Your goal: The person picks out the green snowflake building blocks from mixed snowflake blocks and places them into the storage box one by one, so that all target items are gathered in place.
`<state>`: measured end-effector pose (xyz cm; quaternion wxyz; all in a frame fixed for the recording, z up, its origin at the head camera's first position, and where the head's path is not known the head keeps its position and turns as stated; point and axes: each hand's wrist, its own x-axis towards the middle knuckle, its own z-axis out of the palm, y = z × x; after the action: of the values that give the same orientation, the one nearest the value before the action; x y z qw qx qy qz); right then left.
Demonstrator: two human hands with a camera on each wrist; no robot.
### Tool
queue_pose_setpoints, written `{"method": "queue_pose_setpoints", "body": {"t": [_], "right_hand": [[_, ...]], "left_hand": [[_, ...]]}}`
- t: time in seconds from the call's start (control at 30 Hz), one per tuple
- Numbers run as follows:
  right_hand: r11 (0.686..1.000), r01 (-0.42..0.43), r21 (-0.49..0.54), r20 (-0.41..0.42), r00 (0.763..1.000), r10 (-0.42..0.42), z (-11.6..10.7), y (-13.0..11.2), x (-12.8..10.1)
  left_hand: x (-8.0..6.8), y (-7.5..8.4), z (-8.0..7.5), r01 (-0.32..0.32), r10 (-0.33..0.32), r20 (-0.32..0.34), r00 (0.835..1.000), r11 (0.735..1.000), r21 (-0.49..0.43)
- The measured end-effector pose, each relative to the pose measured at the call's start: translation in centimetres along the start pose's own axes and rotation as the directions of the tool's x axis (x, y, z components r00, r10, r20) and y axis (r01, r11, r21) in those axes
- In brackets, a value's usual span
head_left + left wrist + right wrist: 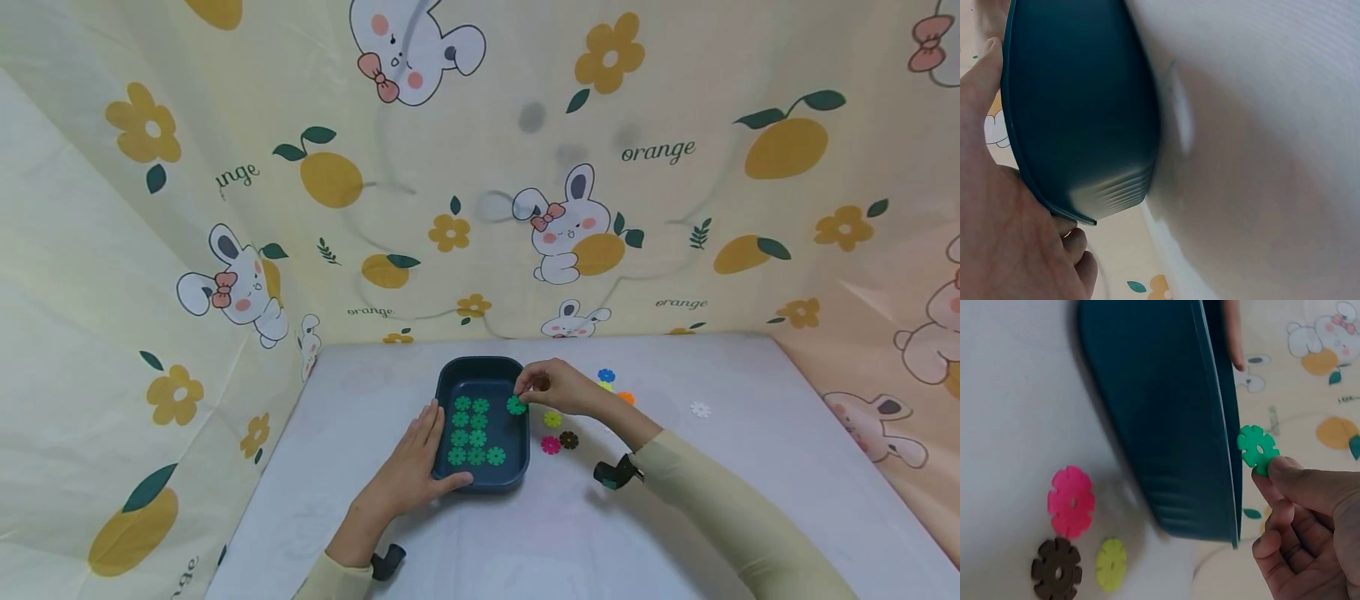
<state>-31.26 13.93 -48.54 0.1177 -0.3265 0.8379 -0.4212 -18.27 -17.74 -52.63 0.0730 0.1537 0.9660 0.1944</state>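
Note:
A dark blue tray (487, 365) stands on the table with several green snowflake discs (477, 437) laid out in rows on its floor. My left hand (408, 458) rests against the tray, its straight fingers along the left side and the thumb at the near rim. Over the tray's right side, my right hand (558, 387) pinches one green snowflake disc (1258, 449) between thumb and index finger. In the right wrist view that disc is tilted and apart from the tray wall, the other fingers curled below.
Right of the tray lie a pink disc (551, 445), a dark brown disc (569, 440) and a yellow disc (552, 419). A blue disc (606, 376) and an orange disc (626, 398) lie beyond the right wrist. One white disc (701, 409) sits farther right. A patterned curtain (480, 167) stands behind the table.

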Motion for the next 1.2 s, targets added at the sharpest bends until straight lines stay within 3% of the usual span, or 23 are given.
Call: {"method": "queue_pose_setpoints", "body": {"t": [0.37, 0.83, 1.07, 1.2], "right_hand": [[0.998, 0.033, -0.047, 0.141, 0.990, -0.026, 1.2, -0.8, 2.7], [0.987, 0.063, -0.150, 0.336, 0.942, -0.009, 3.3, -0.6, 4.8], [0.979, 0.089, -0.184, 0.364, 0.931, -0.017, 3.6, -0.7, 5.0], [0.976, 0.076, -0.204, 0.377, 0.926, 0.007, 3.8, -0.8, 4.8]], "left_hand": [[-0.2, -0.2, 0.0, -0.018, 0.018, -0.002, 1.000, 1.000, -0.002], [-0.1, -0.2, -0.1, -0.043, 0.043, -0.013, 0.999, 0.999, -0.004], [-0.3, -0.2, -0.1, -0.066, 0.066, -0.038, 0.997, 0.998, 0.001], [-0.3, -0.3, 0.0, -0.044, 0.044, -0.017, 0.999, 0.999, 0.009]]}}
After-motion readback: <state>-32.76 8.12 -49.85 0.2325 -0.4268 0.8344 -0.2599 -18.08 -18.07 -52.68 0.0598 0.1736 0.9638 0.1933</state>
